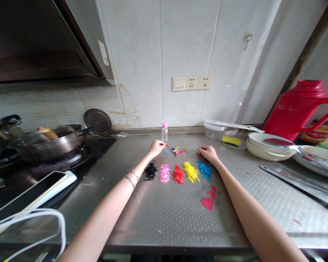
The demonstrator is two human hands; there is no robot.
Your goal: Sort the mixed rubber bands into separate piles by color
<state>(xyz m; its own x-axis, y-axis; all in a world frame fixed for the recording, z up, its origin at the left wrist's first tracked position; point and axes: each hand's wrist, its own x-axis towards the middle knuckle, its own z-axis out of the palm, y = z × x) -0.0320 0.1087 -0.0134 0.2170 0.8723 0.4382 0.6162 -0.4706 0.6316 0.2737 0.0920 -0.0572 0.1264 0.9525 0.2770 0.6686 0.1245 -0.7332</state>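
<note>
My left hand (157, 148) is pinched closed beside the mixed pile of small coloured rubber bands (177, 150), with what looks like a tiny black rubber band (167, 146) at its fingertips. To the right of that pile, my right hand (208, 153) rests with curled fingers, and nothing shows in them. Nearer me lie sorted heaps in a row: black bands (151, 170), pink bands (165, 173), red bands (178, 174), yellow bands (191, 171) and blue bands (205, 171). A small clear bottle with a pink top (164, 131) stands behind my left hand.
A torn red piece (208, 198) lies on the steel counter (164, 214). At left are a pan (54, 145) on the stove, a phone-like device (30, 200) and white cable (62, 222). At right stand bowls (268, 151), a yellow sponge (231, 141), a cleaver-like blade (297, 183) and a red thermos (297, 112).
</note>
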